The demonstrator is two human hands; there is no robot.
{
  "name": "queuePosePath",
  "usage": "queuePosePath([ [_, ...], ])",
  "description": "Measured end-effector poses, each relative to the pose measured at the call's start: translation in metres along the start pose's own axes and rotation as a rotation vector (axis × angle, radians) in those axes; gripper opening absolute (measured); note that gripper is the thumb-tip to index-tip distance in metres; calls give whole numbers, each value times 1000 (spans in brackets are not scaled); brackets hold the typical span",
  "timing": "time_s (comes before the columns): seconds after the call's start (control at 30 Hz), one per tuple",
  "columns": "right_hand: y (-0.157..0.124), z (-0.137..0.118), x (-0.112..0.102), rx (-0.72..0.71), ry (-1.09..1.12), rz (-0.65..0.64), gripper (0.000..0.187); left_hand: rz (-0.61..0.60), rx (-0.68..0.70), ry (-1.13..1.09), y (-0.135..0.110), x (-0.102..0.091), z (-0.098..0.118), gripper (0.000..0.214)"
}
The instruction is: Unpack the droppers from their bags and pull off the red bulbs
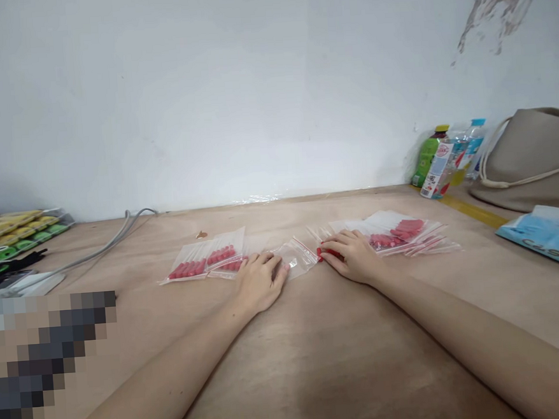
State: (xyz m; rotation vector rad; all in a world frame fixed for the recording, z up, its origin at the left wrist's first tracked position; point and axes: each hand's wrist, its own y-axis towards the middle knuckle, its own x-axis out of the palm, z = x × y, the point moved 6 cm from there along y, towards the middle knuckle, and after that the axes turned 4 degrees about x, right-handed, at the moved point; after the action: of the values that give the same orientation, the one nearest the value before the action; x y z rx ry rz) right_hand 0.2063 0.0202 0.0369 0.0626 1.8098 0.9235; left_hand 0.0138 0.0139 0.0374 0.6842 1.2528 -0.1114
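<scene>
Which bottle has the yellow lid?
The green bottle, farthest left. The rightmost bottle wears a blue cap instead, and no other yellow cap shows.

Flat bag (298,258): between the hands, from the thumb of the left hand (260,280) toward the right hand (352,255)
Small pieces (320,256): at the right hand's fingertips
Left filled bags (186,268): just left of the left hand
Right filled bags (406,228): just right of the right hand
Bottles (434,163): beyond the right hand, near the wall (243,97)
Drawstring bag (528,147): right of the bottles
Tabletop (313,347): beneath both hands
</scene>
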Motion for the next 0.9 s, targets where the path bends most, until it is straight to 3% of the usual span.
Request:
queuePosePath([
  [0.1, 1, 4, -7, 109, -94, 76, 22, 9, 7, -9, 0, 0, 0, 38],
  [0.27, -2, 33, -19, 454, -235, 209, 24, 54, -15, -26, 1, -3, -3, 33],
  [0.4, -3, 48, -16, 593, -217, 92, 29, 78, 34, -94, 1, -5, -2, 27],
  [0.53, -2, 44, -14, 631, -155, 9, 29, 3, 134, -173, 0, 1, 3, 33],
  [0.73, -2, 41, -9, 734, -178, -134, 21, -72, 109, -164, 0, 7, 2, 38],
  [0.9, -1, 42, -13, 810, -125, -81, 20, -96, 96, -128, 1, 7, 3, 39],
])
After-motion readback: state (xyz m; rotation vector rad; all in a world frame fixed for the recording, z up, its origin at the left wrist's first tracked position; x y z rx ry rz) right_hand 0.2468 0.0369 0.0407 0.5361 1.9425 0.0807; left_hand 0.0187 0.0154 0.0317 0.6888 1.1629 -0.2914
